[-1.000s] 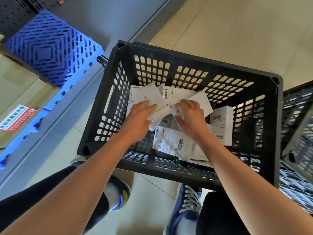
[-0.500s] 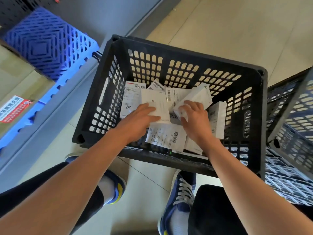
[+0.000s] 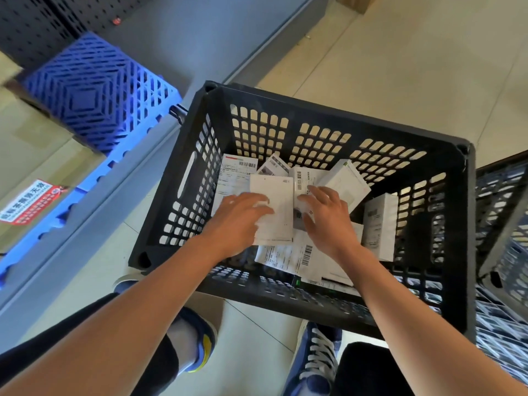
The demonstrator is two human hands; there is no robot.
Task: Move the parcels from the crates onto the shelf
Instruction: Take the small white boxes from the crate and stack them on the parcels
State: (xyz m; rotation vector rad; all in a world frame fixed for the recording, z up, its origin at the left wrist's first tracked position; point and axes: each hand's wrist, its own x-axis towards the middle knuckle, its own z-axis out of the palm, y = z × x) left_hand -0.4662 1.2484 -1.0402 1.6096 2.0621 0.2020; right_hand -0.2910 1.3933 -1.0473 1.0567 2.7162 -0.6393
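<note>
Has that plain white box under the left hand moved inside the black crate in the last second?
Yes. The plain white box now lies flatter and nearer the crate's near wall, under the left hand.

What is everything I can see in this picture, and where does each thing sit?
black crate: one, black, centre, on the floor
parcels: several, white, inside the black crate
second crate: one, dark, right edge
blue pallet: one, blue, upper left
cardboard box: one, brown with a red label, on the pallet
shoes: two, blue, bottom
left hand: one, fingers on a white parcel
right hand: one, fingers among the parcels
</note>
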